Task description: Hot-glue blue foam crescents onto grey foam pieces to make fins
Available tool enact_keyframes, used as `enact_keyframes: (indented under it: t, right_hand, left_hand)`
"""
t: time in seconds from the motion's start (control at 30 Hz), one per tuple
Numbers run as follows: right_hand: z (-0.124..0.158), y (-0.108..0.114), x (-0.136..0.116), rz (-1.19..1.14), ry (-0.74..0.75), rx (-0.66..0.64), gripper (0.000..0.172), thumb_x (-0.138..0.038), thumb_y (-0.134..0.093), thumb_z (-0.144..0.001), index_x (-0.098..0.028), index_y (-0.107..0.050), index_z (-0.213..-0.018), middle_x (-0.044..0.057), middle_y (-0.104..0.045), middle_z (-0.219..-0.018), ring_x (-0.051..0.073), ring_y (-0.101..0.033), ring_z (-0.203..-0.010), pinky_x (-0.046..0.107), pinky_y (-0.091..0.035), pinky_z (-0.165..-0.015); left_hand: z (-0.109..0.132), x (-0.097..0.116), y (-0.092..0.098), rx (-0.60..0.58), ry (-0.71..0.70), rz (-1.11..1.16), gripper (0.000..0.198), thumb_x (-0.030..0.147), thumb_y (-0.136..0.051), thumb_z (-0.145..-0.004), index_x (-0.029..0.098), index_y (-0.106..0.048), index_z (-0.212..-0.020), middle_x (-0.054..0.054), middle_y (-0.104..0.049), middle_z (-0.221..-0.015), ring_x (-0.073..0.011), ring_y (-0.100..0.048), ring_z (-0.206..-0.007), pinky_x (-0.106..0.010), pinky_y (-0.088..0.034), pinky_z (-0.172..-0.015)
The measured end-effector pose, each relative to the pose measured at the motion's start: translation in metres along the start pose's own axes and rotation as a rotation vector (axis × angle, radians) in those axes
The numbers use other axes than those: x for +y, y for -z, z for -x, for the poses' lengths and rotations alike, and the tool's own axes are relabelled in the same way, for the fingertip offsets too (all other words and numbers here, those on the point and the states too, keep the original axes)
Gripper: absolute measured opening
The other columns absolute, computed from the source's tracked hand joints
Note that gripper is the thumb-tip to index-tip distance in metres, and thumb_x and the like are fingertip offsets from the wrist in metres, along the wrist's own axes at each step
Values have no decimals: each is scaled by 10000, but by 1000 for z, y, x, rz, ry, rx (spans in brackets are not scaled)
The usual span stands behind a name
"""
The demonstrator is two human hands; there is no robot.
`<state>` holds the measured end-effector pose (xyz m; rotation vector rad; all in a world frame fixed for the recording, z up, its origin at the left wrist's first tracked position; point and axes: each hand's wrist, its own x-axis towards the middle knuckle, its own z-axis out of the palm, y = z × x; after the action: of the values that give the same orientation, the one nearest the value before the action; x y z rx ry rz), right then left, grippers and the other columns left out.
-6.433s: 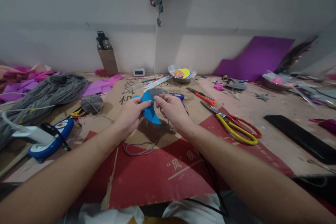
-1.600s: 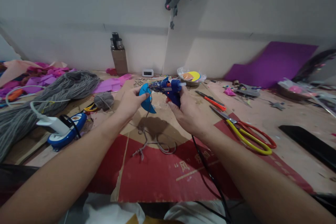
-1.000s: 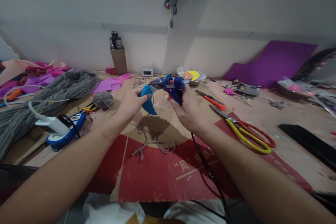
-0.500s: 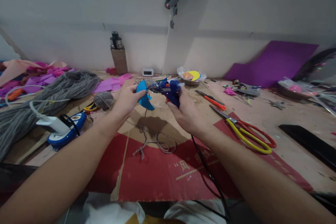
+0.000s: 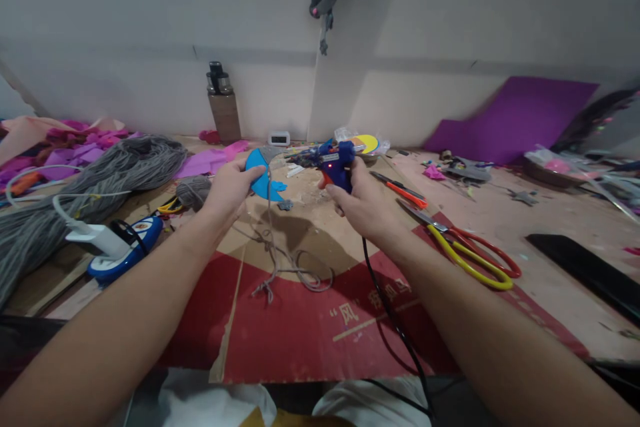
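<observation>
With the left hand (image 5: 227, 188) grip pinching the blue piece (image 5: 260, 177) just beside the glue gun (image 5: 335, 163), itself clenched in the right hand (image 5: 363, 203), hot glue may burn the fingertips.

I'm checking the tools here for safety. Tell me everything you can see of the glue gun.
The glue gun is small, of blue plastic by its look, with an orange trigger and a red light glowing on its side. The right hand grips its handle, holding it above the cardboard, nozzle pointing left toward the blue piece in the left hand. A black cord runs from the handle back toward the person. Whether the nozzle touches the piece cannot be told.
</observation>
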<state>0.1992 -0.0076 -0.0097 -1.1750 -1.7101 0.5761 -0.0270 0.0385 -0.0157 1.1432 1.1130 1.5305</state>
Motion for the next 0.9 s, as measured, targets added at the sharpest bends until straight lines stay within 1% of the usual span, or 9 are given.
enact_keyframes:
  t: [0.07, 0.13, 0.27, 0.37, 0.47, 0.57, 0.63, 0.73, 0.9]
  right_hand:
    - [-9, 1, 13, -135, -160, -9, 227, -204, -532, -802, -219, -464, -1018, 21, -589, -775, 156, -559, -590, 310, -496, -515]
    - [-17, 3, 27, -134, -327, -37, 145, -207, -518, -813, -212, -466, -949, -1, -556, -704, 136, -550, -565, 275, -484, -499]
    - [-28, 15, 49, 162, -513, -101, 56, -209, -576, -797, -175, -536, -818, 80, -623, -771, 213, -641, -805, 343, -531, -707]
    - [-28, 27, 49, 431, -462, 21, 150, -257, -667, -760, -143, -571, -740, 219, -626, -994, 372, -541, -1136, 488, -433, -928]
    - [-22, 25, 31, 607, -212, 151, 214, -345, -605, -836, -144, -590, -764, 218, -611, -1057, 353, -523, -1140, 486, -388, -960]
    - [-13, 2, 7, 180, -38, 37, 269, -451, -546, -876, -183, -566, -889, 96, -636, -936, 211, -594, -868, 374, -466, -813]
    - [-7, -19, -4, -66, -77, -73, 422, -501, -681, -759, -188, -529, -997, 82, -629, -983, 184, -592, -831, 342, -482, -758]
    - [-3, -45, -8, -191, -122, -118, 551, -462, -798, -620, -185, -518, -1005, 88, -621, -1020, 177, -583, -828, 330, -483, -722]
    - [-8, -51, 0, -347, -46, -145, 210, -341, -690, -722, -186, -555, -765, 3, -596, -751, 134, -541, -692, 297, -444, -677]
  left_hand:
    - [2, 2, -2, 26, 24, 36, 90, 156, -718, -625, 138, -671, -700, 8, -632, -615, -87, -548, -509, -217, -507, -553]
    - [4, 5, -5, 22, 61, 49, 92, 147, -720, -617, 135, -653, -679, 8, -627, -609, -89, -548, -499, -224, -512, -544]
    - [10, 9, -12, -38, 107, 67, 112, 144, -728, -588, 130, -650, -667, 2, -637, -624, -100, -564, -526, -239, -521, -562]
    - [12, 8, -16, -68, 67, 62, 154, 177, -750, -570, 132, -667, -692, 0, -646, -653, -106, -569, -555, -244, -517, -583]
    - [16, 7, -17, -96, -44, 7, 186, 238, -762, -593, 140, -686, -732, -2, -650, -691, -112, -563, -593, -240, -493, -603]
    - [23, 8, -18, -101, -177, -125, 190, 287, -729, -670, 147, -702, -796, -4, -653, -727, -119, -548, -625, -236, -457, -606]
    - [29, 11, -20, -99, -262, -221, 177, 299, -695, -721, 147, -703, -812, -1, -640, -720, -121, -532, -633, -237, -442, -609]
    - [35, 14, -24, -112, -316, -315, 165, 300, -675, -745, 146, -703, -798, 3, -625, -709, -121, -517, -635, -243, -437, -625]
    - [35, 10, -30, -137, -201, -76, 146, 268, -723, -688, 144, -699, -762, -10, -645, -731, -127, -555, -667, -253, -467, -672]
